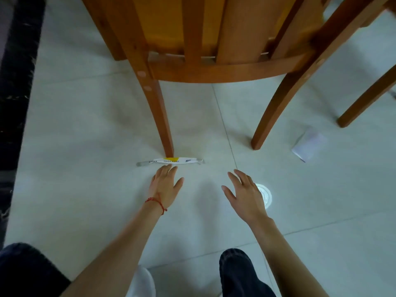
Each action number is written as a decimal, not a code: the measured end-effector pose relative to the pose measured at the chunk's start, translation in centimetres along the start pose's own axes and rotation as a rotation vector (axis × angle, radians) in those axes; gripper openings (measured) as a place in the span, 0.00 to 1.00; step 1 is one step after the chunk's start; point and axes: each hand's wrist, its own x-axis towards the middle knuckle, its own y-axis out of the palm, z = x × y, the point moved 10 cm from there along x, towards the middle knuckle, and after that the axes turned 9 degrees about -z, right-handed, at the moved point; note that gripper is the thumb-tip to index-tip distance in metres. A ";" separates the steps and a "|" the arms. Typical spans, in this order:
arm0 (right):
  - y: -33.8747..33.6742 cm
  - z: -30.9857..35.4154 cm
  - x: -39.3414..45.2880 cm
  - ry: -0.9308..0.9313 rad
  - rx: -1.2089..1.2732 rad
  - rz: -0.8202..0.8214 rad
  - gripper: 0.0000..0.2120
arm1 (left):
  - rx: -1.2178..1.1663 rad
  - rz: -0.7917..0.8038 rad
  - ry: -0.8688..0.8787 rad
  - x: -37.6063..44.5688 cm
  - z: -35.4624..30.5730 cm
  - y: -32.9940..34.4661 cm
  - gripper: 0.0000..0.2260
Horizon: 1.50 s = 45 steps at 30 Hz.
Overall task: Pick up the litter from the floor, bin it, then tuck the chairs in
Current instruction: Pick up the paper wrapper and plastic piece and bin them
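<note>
A long white wrapper with a yellow patch lies flat on the pale tiled floor, against the foot of a wooden chair's leg. My left hand, with a red string on the wrist, hovers open just below the wrapper, fingertips almost on it. Further right, my right hand is open too, fingers spread, and partly covers a round white lid on the floor. A folded white paper lies to the right of the chair's other leg.
The wooden chair fills the top of the view. A second chair's leg stands at the right. A dark marble strip runs down the left edge. My dark-trousered knees and a white shoe are at the bottom.
</note>
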 end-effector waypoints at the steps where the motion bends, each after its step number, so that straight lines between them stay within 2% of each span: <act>1: 1.2 -0.3 0.6 -0.007 -0.005 0.004 0.24 | -0.005 -0.012 -0.003 0.8 0.5 1.2 0.23; 5: 4.7 -1.4 2.6 -0.017 -0.001 0.008 0.23 | -0.072 -0.085 -0.044 3.2 2.4 3.9 0.22; 7: 5.9 -1.5 3.2 -0.020 0.011 0.024 0.23 | -0.178 -0.136 -0.145 4.1 3.7 4.5 0.21; 10: 6.5 -1.5 3.6 -0.033 0.029 0.018 0.23 | -0.361 -0.208 -0.392 4.7 6.1 4.4 0.17; 15: 6.2 -2.1 3.6 -0.019 0.063 -0.021 0.22 | -0.555 -0.190 -0.798 5.3 10.3 6.3 0.21; 18: 5.6 -2.9 3.5 -0.008 0.089 -0.113 0.20 | -0.922 -0.254 -1.049 5.7 12.3 9.3 0.22; 19: 5.5 -3.2 3.4 0.002 0.096 -0.132 0.20 | -1.016 -0.269 -1.084 6.1 12.6 10.1 0.20; 23: 5.7 -4.2 3.1 0.060 0.124 -0.133 0.20 | -1.135 -0.322 -1.114 7.2 12.3 10.2 0.15; 32: 6.5 -4.9 3.0 0.114 0.161 -0.120 0.20 | -1.467 -0.304 -1.170 7.6 11.7 12.0 0.07; 36: 6.7 -5.0 3.2 0.132 0.181 -0.127 0.19 | -1.441 -0.155 -1.088 7.2 10.4 11.9 0.09; 41: 6.6 -4.9 2.2 0.164 0.186 -0.091 0.20 | -1.456 -0.234 -1.102 3.5 8.9 12.0 0.07; 45: 4.0 -4.8 0.1 0.190 0.166 -0.112 0.20 | -1.438 -0.195 -1.080 1.1 6.5 10.3 0.07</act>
